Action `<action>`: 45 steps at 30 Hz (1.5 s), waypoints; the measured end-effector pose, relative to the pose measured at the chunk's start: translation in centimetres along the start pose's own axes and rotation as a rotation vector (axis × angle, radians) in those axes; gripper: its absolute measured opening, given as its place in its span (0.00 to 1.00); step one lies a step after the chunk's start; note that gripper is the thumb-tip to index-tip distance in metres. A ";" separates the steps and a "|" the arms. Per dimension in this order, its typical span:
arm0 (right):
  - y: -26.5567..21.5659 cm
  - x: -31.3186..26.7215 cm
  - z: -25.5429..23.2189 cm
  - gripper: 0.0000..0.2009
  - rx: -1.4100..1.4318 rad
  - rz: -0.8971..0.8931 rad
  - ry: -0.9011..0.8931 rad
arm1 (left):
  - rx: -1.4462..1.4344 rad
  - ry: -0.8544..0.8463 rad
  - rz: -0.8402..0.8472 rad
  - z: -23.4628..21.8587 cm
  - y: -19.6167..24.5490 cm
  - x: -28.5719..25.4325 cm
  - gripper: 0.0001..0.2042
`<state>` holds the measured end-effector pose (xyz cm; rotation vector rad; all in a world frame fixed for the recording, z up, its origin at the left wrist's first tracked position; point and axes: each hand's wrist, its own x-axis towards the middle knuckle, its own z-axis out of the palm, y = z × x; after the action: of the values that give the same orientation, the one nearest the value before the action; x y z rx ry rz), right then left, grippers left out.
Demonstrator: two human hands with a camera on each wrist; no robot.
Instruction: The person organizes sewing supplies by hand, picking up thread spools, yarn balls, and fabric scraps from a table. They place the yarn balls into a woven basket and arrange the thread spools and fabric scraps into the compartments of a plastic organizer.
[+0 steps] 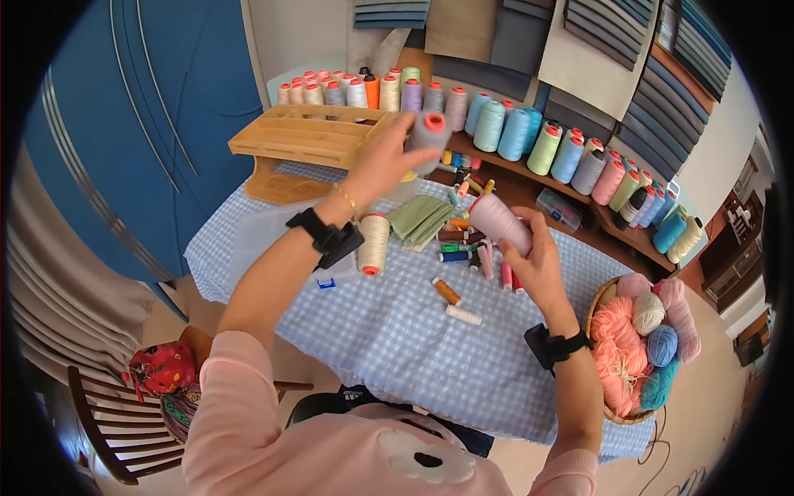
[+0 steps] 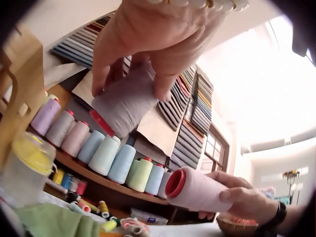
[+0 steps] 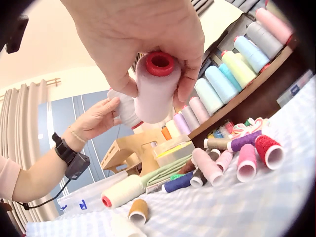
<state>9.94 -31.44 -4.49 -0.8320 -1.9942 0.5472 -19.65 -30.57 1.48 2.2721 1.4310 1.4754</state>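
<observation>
My left hand (image 1: pixel 376 169) grips a grey thread cone (image 1: pixel 431 142) with a red end, held up in front of the shelf. In the left wrist view thumb and fingers curl round this cone (image 2: pixel 127 101). A pale lilac thread cone (image 1: pixel 498 223) is in my right hand (image 1: pixel 539 260), held over the table and pinched between thumb and fingers, as the right wrist view shows for the same cone (image 3: pixel 157 98). Under the hands lie several small thread spools (image 1: pixel 455 256), a folded green cloth (image 1: pixel 420 219) and a cream thread cone (image 1: pixel 374 245) on its side.
Several thread cones (image 1: pixel 514 132) line the curved wooden shelf (image 1: pixel 571 188) behind the table. At the left are a wooden rack (image 1: pixel 306 132) and a clear plastic box (image 1: pixel 256 240). A basket (image 1: pixel 597 307) of yarn balls stands at the right of the checked tablecloth (image 1: pixel 389 331).
</observation>
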 end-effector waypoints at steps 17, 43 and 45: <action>1.9 14.6 2.1 0.19 -0.436 -0.351 0.125 | -0.047 0.254 -0.376 7.2 -14.2 12.4 0.38; 7.4 25.6 6.4 0.23 -0.923 -0.589 0.037 | 0.088 0.284 -0.423 10.1 -16.5 13.5 0.30; 7.6 25.6 6.6 0.23 -0.949 -0.571 0.059 | 0.085 0.292 -0.420 10.3 -16.4 13.4 0.30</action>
<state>-3.05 -7.92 1.57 -0.7190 -2.2772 -0.8026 -21.34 -7.57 -3.23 1.6904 1.9341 1.6692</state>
